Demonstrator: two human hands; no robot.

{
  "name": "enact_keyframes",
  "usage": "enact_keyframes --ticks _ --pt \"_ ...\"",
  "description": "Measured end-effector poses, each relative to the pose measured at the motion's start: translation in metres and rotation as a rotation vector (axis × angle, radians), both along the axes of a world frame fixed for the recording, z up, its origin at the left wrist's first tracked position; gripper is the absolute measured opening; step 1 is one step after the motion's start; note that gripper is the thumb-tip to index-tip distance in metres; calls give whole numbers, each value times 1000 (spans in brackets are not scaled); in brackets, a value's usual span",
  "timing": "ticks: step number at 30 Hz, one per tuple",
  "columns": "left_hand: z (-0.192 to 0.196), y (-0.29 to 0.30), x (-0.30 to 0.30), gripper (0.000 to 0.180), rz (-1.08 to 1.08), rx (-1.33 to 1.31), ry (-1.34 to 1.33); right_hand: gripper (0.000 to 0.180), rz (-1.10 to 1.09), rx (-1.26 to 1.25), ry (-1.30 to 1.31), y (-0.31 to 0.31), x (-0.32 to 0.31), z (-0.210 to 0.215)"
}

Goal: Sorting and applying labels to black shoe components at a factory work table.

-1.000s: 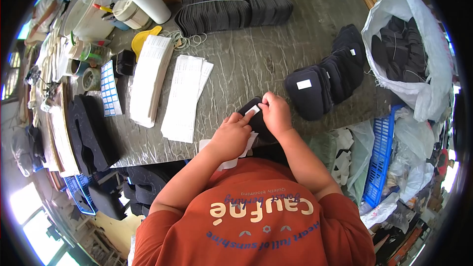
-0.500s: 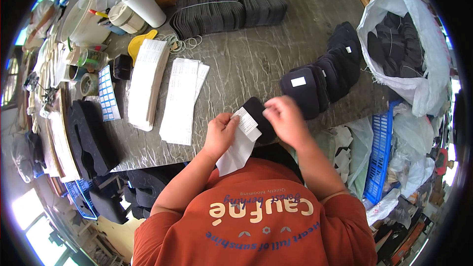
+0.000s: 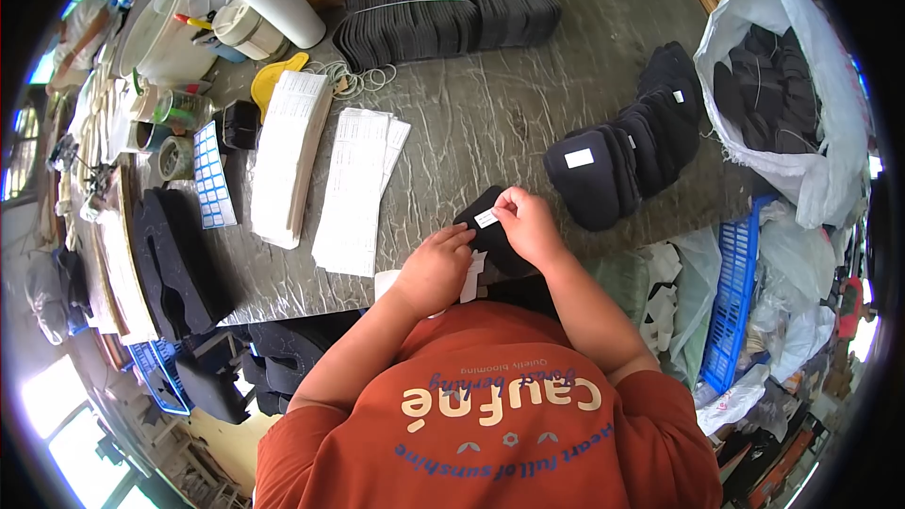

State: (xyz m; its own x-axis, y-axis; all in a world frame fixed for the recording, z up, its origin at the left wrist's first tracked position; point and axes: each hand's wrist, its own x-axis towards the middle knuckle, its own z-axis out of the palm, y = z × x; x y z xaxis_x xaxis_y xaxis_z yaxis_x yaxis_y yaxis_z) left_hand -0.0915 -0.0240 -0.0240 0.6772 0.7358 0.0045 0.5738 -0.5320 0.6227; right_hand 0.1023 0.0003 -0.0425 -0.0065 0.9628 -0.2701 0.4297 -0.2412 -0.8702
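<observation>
A black pad (image 3: 510, 253) with rounded corners lies at the table's near edge, in front of me. On its upper part rests a small white label (image 3: 485, 218), pinched at one end between the thumb and finger of my right hand (image 3: 526, 226). My left hand (image 3: 436, 270) is closed on a white label sheet (image 3: 473, 276), mostly hidden beneath the hand, and its fingertips touch the pad's left edge. To the right runs an overlapping row of black pads (image 3: 590, 190); several of them carry a white label (image 3: 579, 158).
Left of my hands lie white label sheets (image 3: 354, 198) and a thick stack of strips (image 3: 286, 165). Banded black pads (image 3: 443, 19) stand at the back beside a white tumbler (image 3: 277, 2). A white sack (image 3: 839, 123) of black pads and a blue crate (image 3: 728, 297) flank the right side.
My right hand has brought a small label onto the black pad. My left hand has shifted right, and the label sheet is now lower and mostly covered by it.
</observation>
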Motion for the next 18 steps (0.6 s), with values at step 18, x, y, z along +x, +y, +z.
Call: enact_keyframes --ticks 18 --pt "9 4 6 17 -95 27 166 8 58 17 -127 4 -3 -3"
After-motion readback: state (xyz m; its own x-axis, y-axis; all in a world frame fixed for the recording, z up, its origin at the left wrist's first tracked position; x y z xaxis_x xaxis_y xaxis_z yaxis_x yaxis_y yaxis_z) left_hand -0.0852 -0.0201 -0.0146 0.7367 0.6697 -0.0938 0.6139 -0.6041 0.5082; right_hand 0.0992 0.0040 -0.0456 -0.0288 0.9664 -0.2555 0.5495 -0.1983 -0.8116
